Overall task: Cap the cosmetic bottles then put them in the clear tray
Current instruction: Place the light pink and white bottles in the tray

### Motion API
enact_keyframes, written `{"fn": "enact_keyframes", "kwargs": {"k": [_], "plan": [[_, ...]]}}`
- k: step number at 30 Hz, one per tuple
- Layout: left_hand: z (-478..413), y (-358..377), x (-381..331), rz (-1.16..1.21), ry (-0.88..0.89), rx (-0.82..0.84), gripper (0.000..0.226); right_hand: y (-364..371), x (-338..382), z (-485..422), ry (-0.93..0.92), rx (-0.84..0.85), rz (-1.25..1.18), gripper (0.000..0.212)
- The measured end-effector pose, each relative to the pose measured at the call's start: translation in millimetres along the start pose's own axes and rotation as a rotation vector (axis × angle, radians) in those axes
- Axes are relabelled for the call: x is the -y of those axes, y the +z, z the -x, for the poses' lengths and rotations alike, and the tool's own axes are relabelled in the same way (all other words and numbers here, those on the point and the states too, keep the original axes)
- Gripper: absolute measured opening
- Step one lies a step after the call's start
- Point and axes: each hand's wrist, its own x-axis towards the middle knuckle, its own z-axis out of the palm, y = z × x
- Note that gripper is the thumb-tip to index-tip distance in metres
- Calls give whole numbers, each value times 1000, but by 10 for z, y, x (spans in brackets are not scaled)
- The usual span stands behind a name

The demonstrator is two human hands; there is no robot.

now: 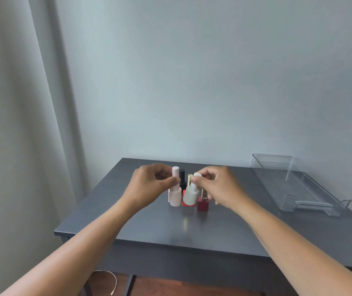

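Note:
Several small cosmetic bottles stand clustered mid-table. My left hand (151,184) pinches the tall cap of a pale pink bottle (175,196). My right hand (219,186) pinches the white cap of a grey-white bottle (190,196), which tilts left. Behind them stands a black bottle (182,178) and a gold-capped one (190,178), partly hidden. A bright red bottle (185,202) shows low between the two held ones. A dark red square bottle (202,205) stands under my right hand. The clear tray (294,184) lies at the table's back right with nothing in it.
The dark grey table (170,227) stands against a pale wall, with a curtain (21,124) to its left. A thin white cable (111,280) lies on the wooden floor under the table's front edge.

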Motion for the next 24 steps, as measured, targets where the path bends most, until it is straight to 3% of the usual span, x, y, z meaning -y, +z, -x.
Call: {"fn": "enact_keyframes", "kwargs": {"k": [13, 24], "plan": [[-735, 931, -977, 64, 141, 175, 7, -1471, -397, -96, 80, -274, 65, 10], [-1679, 2261, -1245, 81, 73, 301, 15, -2525, -1193, -555, 219, -409, 218, 10]]}}
